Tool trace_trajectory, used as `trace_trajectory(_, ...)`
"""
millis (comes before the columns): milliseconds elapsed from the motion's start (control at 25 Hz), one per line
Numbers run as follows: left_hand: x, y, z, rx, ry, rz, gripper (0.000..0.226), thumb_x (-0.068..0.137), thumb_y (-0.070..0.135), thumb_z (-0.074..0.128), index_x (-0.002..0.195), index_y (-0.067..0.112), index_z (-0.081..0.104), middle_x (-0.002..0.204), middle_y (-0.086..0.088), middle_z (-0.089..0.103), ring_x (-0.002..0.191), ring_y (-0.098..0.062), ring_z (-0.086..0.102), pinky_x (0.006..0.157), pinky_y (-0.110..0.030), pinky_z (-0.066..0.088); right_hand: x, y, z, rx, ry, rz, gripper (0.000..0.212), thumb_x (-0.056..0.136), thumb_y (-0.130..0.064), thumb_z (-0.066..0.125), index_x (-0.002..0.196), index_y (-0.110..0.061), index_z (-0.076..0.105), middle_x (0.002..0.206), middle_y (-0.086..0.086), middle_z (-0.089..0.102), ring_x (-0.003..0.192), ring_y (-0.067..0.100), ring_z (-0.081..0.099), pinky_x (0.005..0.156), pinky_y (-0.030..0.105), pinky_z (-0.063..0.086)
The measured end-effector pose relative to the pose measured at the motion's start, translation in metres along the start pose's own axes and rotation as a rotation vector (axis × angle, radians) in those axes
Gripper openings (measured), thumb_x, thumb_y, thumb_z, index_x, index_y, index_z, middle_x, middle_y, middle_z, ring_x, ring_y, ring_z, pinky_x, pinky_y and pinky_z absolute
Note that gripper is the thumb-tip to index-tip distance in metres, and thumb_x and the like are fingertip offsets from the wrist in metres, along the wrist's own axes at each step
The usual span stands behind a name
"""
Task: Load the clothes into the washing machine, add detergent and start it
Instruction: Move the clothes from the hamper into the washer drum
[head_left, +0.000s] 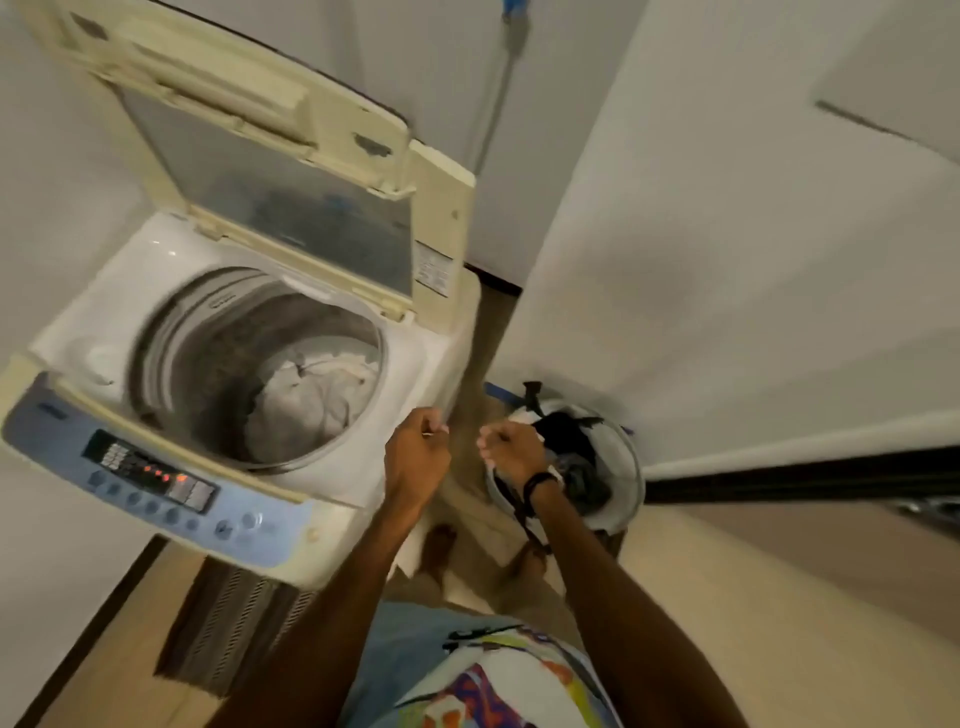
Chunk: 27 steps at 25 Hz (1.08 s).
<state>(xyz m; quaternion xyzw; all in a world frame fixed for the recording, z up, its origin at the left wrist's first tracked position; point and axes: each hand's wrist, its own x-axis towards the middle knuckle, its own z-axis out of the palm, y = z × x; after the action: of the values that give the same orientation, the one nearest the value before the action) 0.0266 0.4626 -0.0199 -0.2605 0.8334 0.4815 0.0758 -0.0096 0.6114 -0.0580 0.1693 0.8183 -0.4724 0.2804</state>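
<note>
Beside the basket (635, 470), washer lid (270, 171) tilted upright.

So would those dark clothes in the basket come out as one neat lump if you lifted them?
Probably not. The dark clothes lie crumpled in the laundry basket, so they look floppy and would likely drape and trail. A dark strap pokes over the rim and might snag. Being loose fabric, they are probably light for their bulk.

A grey pole (501, 93) with a blue top stands in the corner; dark skirting (805, 475) edges the wall (727, 260).
</note>
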Motion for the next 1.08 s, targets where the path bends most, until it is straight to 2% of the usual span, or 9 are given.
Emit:
trace_trajectory(160,-0.012,-0.015,0.084,0.193,-0.235,-0.032,0.027,0.093,0.021,0.057,0.118,0.019,0.066,0.116,-0.001,0.069,0.109,-0.021,0.063,0.097,-0.035,0.050,0.002,0.108,-0.039,-0.173,-0.038,0.265,0.021,0.087,-0.025,0.057,0.066,-0.027,0.057,0.078,0.003,0.064,0.071,0.019,0.058,0.068,0.026,0.050)
trace_trajectory(240,-0.011,-0.025,0.125,0.282,-0.305,-0.033,0.026,0.092,0.019,0.055,0.115,0.019,0.067,0.116,-0.006,0.069,0.108,-0.025,0.064,0.093,-0.037,0.052,0.015,0.171,-0.048,-0.114,-0.022,0.332,0.033,0.087,-0.018,0.057,0.054,-0.022,0.050,0.066,0.008,0.057,0.062,0.023,0.051,0.058,0.033,0.042)
trace_trajectory(360,0.002,-0.040,0.183,0.349,-0.373,-0.044,0.024,0.091,0.016,0.057,0.114,0.017,0.064,0.112,-0.007,0.068,0.104,-0.024,0.064,0.087,-0.034,0.052,0.050,0.247,-0.057,-0.078,-0.012,0.445,0.028,0.085,-0.017,0.057,0.057,-0.014,0.059,0.067,0.020,0.064,0.068,0.033,0.063,0.064,0.047,0.054)
trace_trajectory(640,0.080,-0.117,0.347,0.392,-0.410,-0.160,0.024,0.092,0.013,0.051,0.112,0.010,0.063,0.114,-0.011,0.067,0.106,-0.028,0.062,0.087,-0.035,0.048,0.210,0.372,-0.054,-0.292,-0.127,0.428,0.038,0.099,-0.019,0.044,0.063,-0.011,0.046,0.069,0.012,0.055,0.079,0.035,0.055,0.069,0.040,0.040)
trace_trajectory(720,0.101,-0.147,0.385,0.369,-0.405,-0.183,0.018,0.094,0.011,0.050,0.107,0.006,0.062,0.108,-0.013,0.067,0.097,-0.024,0.062,0.079,-0.030,0.045,0.264,0.394,-0.047,-0.391,-0.138,0.372,0.027,0.102,-0.019,0.039,0.087,-0.008,0.059,0.099,0.020,0.062,0.101,0.036,0.057,0.085,0.040,0.042)
trace_trajectory(760,0.109,-0.162,0.400,0.361,-0.399,-0.187,0.017,0.095,0.010,0.049,0.106,0.006,0.061,0.106,-0.013,0.068,0.091,-0.020,0.059,0.076,-0.026,0.041,0.291,0.410,-0.043,-0.419,-0.117,0.374,0.027,0.102,-0.020,0.041,0.116,-0.004,0.058,0.126,0.022,0.057,0.120,0.036,0.052,0.099,0.041,0.039)
trace_trajectory(840,0.122,-0.188,0.425,0.372,-0.388,-0.175,0.018,0.097,0.011,0.047,0.106,0.007,0.062,0.105,-0.010,0.068,0.087,-0.016,0.056,0.075,-0.022,0.037,0.339,0.448,-0.038,-0.485,-0.026,0.400,0.064,0.097,-0.026,0.050,0.152,-0.007,0.023,0.156,0.021,0.027,0.142,0.037,0.030,0.116,0.044,0.028)
trace_trajectory(960,0.129,-0.216,0.439,0.363,-0.354,-0.197,0.022,0.097,0.013,0.050,0.114,0.013,0.063,0.111,-0.004,0.067,0.101,-0.021,0.062,0.076,-0.018,0.035,0.389,0.502,-0.051,-0.701,0.065,0.354,0.095,0.088,-0.050,0.057,0.156,-0.018,-0.001,0.162,0.019,0.010,0.146,0.037,0.018,0.119,0.051,0.021)
trace_trajectory(1080,0.123,-0.225,0.433,0.299,-0.321,-0.238,0.022,0.095,0.011,0.054,0.115,0.015,0.064,0.113,-0.003,0.070,0.107,-0.020,0.064,0.081,-0.018,0.038,0.378,0.479,-0.073,-0.638,-0.096,0.255,0.059,0.098,-0.039,0.048,0.146,-0.007,0.038,0.150,0.019,0.041,0.137,0.034,0.039,0.114,0.043,0.029)
